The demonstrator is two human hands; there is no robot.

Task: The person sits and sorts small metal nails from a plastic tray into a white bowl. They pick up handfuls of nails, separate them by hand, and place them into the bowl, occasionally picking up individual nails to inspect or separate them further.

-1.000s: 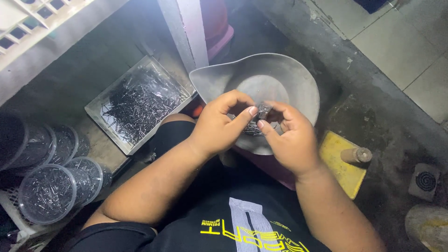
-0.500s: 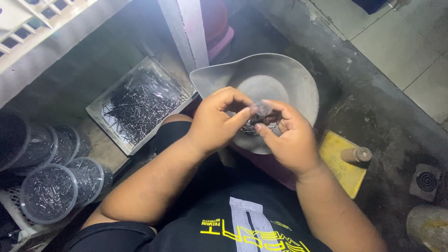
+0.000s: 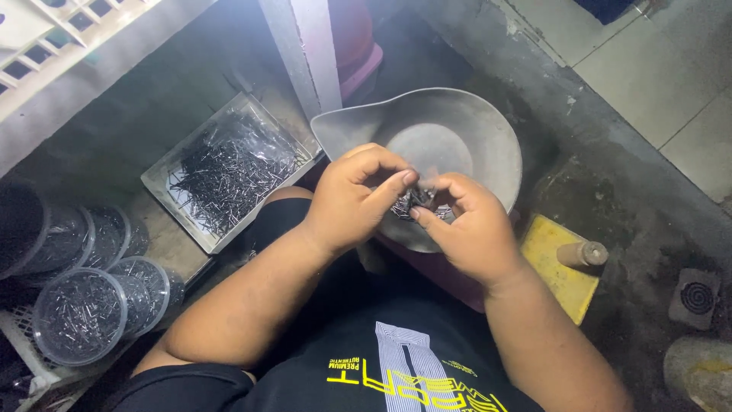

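My left hand [image 3: 357,197] and my right hand [image 3: 469,229] meet over a grey metal pan [image 3: 457,130] with a spout. Between the fingertips of both hands sits a small bunch of dark metal pins [image 3: 412,202]. Both hands pinch it, thumbs and forefingers closed on it. The pan rests in front of my lap, and its inside looks bare where it shows.
A rectangular tray of dark pins [image 3: 229,168] lies to the left. Round clear containers of pins [image 3: 80,313] stack at the far left. A yellow pad with a wooden handle [image 3: 568,263] sits to the right, near a floor drain [image 3: 695,297]. A white post [image 3: 313,49] stands behind the pan.
Both hands have stayed over the pan. The fingers have shifted slightly around the bunch of pins; the left fingers curl over it more.
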